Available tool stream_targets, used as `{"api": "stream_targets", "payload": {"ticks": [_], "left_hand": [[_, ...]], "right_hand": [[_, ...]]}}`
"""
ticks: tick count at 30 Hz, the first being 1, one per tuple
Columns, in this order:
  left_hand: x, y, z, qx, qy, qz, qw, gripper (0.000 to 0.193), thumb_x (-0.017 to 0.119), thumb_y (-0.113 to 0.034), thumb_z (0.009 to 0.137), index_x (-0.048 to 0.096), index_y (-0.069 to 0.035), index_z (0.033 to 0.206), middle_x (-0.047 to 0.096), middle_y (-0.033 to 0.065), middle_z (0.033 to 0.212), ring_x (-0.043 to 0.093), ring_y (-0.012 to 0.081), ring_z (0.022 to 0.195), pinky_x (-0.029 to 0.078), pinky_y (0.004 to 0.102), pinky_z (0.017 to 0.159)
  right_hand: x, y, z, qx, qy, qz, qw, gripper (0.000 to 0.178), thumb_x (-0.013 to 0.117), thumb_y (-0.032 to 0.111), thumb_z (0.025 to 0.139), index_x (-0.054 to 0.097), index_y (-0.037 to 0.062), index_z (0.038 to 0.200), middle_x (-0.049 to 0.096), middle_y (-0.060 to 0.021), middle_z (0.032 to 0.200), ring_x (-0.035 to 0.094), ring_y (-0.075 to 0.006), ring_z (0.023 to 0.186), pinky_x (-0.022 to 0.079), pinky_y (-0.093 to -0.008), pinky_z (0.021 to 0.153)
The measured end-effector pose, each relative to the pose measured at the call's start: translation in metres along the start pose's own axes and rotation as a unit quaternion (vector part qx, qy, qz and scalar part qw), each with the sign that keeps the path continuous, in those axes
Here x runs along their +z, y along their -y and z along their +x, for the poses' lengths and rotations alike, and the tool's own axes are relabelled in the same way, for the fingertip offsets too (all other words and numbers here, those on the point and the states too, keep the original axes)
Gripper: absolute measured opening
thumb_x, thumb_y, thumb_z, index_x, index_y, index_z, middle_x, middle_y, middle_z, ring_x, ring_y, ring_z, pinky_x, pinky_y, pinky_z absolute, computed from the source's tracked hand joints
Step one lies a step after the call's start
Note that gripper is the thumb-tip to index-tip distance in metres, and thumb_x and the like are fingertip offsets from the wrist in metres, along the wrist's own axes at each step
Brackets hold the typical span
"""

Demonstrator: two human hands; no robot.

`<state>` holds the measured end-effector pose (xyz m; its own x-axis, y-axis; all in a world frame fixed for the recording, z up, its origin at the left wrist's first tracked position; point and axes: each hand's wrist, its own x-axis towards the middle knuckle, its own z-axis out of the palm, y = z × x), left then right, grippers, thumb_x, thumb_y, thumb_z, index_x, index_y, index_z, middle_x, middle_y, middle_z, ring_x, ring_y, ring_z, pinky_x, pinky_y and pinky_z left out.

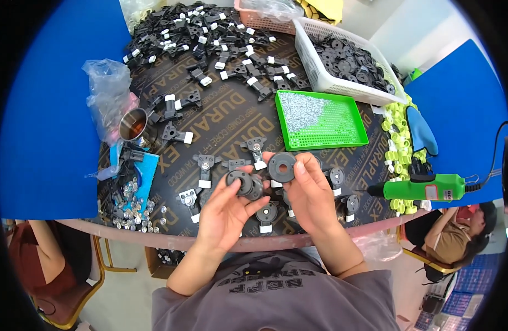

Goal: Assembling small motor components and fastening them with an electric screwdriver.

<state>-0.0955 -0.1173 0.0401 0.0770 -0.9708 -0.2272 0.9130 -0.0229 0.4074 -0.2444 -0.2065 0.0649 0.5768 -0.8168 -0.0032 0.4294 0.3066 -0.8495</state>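
Note:
My left hand [227, 209] holds a stack of round black plastic discs [244, 183] between thumb and fingers. My right hand [311, 194] pinches a single black disc with a centre hole [281, 167], held flat just above the left hand's stack. Both hands hover over the near edge of a dark printed work table [226, 118]. Several black bracket pieces with white ends [205, 165] lie on the table around and under the hands.
A large pile of black brackets [210, 33] fills the table's far side. A white basket of black discs [348, 60] stands far right, a green tray of small screws [320, 118] beside it. A green electric screwdriver [425, 188] lies right. A metal cup [133, 124] and loose metal caps [130, 207] are left.

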Motion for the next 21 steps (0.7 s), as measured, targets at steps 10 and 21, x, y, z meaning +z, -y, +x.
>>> {"api": "stream_targets", "payload": {"ticks": [10,21], "left_hand": [[-0.030,-0.034,0.002,0.121,0.000,0.038,0.992,0.023,0.049,-0.019,0.102,0.055,-0.003,0.117,0.059,0.0100,0.107,0.062,0.0203,0.099,0.056,0.0333,0.076],[-0.051,-0.038,-0.003,0.106,0.022,0.067,0.992,0.020,0.051,-0.014,0.100,0.053,-0.004,0.117,0.054,0.0113,0.112,0.057,0.0237,0.105,0.055,0.0355,0.078]], "right_hand": [[-0.032,0.011,0.052,-0.145,0.068,-0.341,0.926,0.016,0.065,-0.001,0.089,0.051,0.0064,0.091,0.058,-0.0193,0.127,0.061,-0.0204,0.106,0.047,-0.0327,0.095],[-0.014,0.002,0.088,-0.082,0.168,-0.672,0.716,0.051,0.075,-0.007,0.067,0.058,0.0075,0.113,0.062,-0.0113,0.113,0.056,-0.0332,0.109,0.047,-0.0394,0.094]]}}
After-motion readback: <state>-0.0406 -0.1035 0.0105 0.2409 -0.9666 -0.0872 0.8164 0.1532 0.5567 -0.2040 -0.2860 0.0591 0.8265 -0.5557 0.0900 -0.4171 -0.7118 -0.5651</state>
